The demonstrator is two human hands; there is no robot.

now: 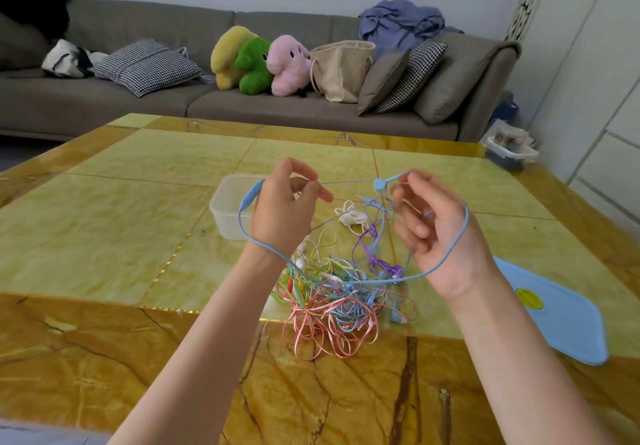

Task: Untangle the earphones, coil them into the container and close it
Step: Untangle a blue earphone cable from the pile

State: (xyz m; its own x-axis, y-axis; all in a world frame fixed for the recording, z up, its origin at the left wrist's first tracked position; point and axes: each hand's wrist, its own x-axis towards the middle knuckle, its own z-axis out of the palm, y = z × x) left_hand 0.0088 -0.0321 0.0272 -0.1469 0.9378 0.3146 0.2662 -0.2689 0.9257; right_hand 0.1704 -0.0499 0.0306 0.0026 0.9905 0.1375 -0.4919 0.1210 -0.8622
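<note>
Blue earphone cable (349, 282) is stretched in a wide loop between both hands, held above the counter (138, 202), its long axis running left to right. The left hand (282, 209) pinches the thin strand between thumb and forefinger, and the cable passes behind that hand and round the wrist. The right hand (436, 233) pinches the cable just beside a round blue piece (379, 184), with the other fingers loosely curled; the cable passes behind this hand too and sags low between the two wrists. Beneath the loop lies a tangled heap of earphones (332, 292) in pink, blue, green, yellow and purple, with a white pair (353, 216) just beyond it. An open clear plastic container (228, 209) stands on the counter behind the left hand, partly hidden by it. A blue lid (561, 316) lies flat near the counter's right edge, well apart from the container. Bare counter spreads left of the heap and toward the near edge. Beyond the far edge stands a grey sofa (242, 105) with cushions and plush toys (258, 62).
</note>
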